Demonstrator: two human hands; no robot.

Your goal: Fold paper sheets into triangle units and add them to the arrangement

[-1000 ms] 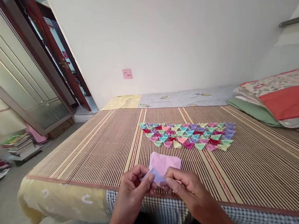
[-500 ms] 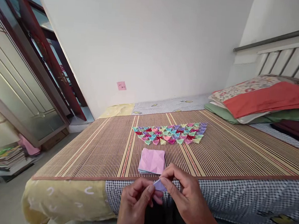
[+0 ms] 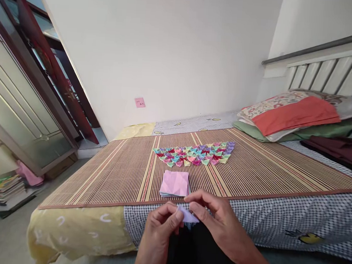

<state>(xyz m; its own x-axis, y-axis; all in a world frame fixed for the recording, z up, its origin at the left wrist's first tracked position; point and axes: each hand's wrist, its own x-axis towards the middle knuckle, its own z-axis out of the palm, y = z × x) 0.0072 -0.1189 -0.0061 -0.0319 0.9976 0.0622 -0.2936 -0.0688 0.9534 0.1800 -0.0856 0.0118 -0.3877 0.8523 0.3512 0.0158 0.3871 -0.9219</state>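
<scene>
My left hand (image 3: 162,227) pinches one end of a small folded piece of purple paper (image 3: 187,215) between thumb and fingers. Just right of it is my right hand (image 3: 212,215), its thumb and forefinger spread apart above the paper; whether another finger touches the paper's right corner I cannot tell. Beyond the hands, a stack of square paper sheets (image 3: 175,183) lies near the mat's front edge, a creased pink sheet on top. Farther back, many small folded paper pieces (image 3: 197,151) in mixed colours stand in close rows.
A striped mat (image 3: 109,175) covers much of the bed, with a checked and yellow sheet (image 3: 81,230) hanging over the front. Pillows (image 3: 294,116) and a dark folded cloth (image 3: 340,149) lie at right. Books (image 3: 5,188) are piled on the floor at left.
My right thumb and forefinger have come off the purple paper and opened. The left hand still pinches it, and more of the paper shows. The camera view has shifted slightly right.
</scene>
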